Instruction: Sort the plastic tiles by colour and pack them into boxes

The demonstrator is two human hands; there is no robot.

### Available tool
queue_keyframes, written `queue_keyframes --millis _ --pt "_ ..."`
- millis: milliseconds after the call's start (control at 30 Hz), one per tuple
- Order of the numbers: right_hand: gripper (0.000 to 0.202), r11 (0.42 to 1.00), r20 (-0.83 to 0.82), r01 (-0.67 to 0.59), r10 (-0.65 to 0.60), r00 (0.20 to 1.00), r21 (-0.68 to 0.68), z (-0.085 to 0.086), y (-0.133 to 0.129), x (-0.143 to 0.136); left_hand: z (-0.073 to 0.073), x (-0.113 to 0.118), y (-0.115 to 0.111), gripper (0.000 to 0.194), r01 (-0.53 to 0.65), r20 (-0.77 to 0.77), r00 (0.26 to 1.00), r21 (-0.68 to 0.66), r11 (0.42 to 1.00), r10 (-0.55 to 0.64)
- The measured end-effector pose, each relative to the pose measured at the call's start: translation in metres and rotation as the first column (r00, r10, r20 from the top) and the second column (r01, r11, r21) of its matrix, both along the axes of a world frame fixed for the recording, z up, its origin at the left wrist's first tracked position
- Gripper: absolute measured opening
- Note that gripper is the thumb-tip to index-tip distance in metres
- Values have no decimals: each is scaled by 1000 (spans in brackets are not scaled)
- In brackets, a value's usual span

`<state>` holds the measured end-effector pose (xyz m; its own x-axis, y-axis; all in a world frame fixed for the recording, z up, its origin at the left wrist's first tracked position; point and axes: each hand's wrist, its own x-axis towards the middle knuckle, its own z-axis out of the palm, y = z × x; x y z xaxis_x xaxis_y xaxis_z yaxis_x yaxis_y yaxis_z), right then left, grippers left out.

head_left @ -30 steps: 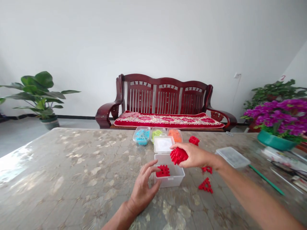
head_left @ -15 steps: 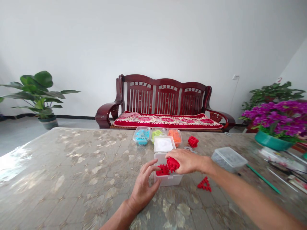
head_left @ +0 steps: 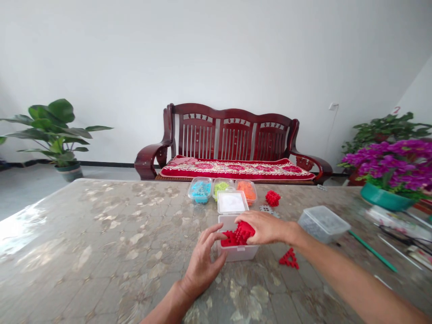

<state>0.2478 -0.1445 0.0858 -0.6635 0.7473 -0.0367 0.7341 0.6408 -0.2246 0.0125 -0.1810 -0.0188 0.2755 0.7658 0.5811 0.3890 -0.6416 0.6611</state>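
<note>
My right hand (head_left: 265, 227) is closed around a clump of red toothed plastic building pieces (head_left: 245, 232), just over the mouth of a small clear plastic box (head_left: 240, 254). More red pieces (head_left: 228, 239) lie inside that box. Its hinged lid (head_left: 232, 202) stands raised at the back. At the box's left side is my left hand (head_left: 206, 255), thumb and fingers apart and curved about the corner; whether they press on the wall I cannot tell. A red triangular piece (head_left: 289, 259) lies on the table below my right wrist.
Behind the box stand tubs of blue pieces (head_left: 200, 190), green pieces (head_left: 222, 186) and orange pieces (head_left: 248, 191). A red block cluster (head_left: 272, 198) and a grey flat piece (head_left: 267, 209) lie nearby. Rightward are a lidded clear container (head_left: 324, 223), a green stick (head_left: 373, 251) and a flower pot (head_left: 385, 198).
My right hand and the red clump have shifted very slightly; the clump sits a little nearer the pieces in the box. My left hand holds its place. The view has moved a touch.
</note>
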Motion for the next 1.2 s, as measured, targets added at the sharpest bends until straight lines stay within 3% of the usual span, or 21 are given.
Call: queue_keyframes --millis 267,733,1033,1200 --pt "56 997 -68 80 -78 995 23 -2 -2 -1 2 1 0 28 7 -21 1000 -6 1000 -8" --pt "67 998 -24 59 -58 998 24 -7 -2 -7 2 1 0 28 11 -32 999 0 1000 -11" --pt "52 994 -34 62 -59 998 93 1 -4 -10 2 0 1 27 14 -31 999 5 1000 -14" --pt "67 996 -28 75 -74 997 37 4 -2 -23 -4 1 2 34 30 -15 999 3 1000 -30"
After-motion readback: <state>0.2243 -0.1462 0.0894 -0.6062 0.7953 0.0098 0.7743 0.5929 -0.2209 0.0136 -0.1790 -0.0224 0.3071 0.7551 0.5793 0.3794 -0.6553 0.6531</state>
